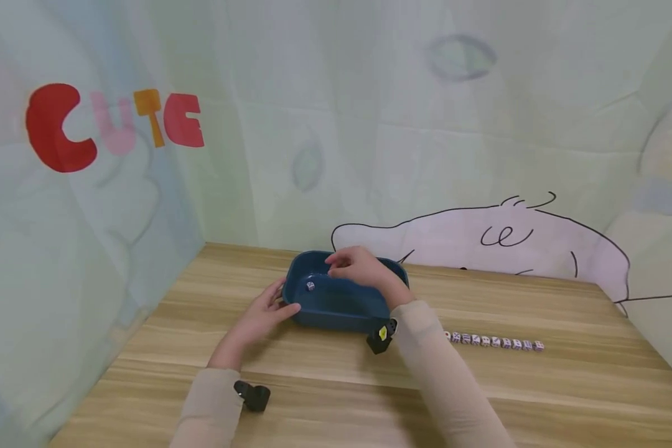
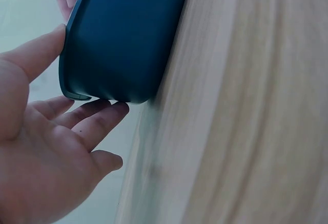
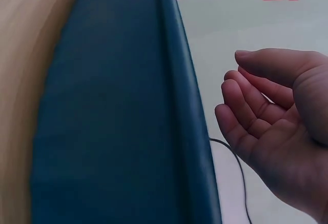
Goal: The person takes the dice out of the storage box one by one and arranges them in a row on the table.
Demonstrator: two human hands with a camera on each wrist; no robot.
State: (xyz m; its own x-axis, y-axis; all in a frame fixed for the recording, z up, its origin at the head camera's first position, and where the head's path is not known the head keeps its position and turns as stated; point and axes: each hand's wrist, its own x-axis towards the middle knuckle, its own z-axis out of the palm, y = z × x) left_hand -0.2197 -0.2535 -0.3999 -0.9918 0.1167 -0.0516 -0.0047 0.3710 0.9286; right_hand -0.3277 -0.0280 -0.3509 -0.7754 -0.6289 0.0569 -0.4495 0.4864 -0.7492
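Note:
A dark blue plastic basin (image 1: 336, 320) stands on the wooden table, with one small white die (image 1: 310, 286) inside it toward the left. My left hand (image 1: 266, 316) holds the basin's left end; in the left wrist view the thumb (image 2: 48, 49) lies on the rim and the fingertips touch the outer wall. Above the basin hovers my right hand (image 1: 358, 267), fingers loosely bent, thumb close to the index finger. No object shows between those fingers in the right wrist view. A straight row of dice (image 1: 495, 341) lies right of the basin, partly hidden by my right sleeve.
The wooden tabletop (image 1: 582, 386) runs back to a printed cloth backdrop (image 1: 369, 124), just behind the basin. A black wrist camera (image 1: 381, 338) sits on my right cuff, and another wrist camera (image 1: 253, 396) on the left. A thin dark line (image 3: 241, 172) shows on the cloth.

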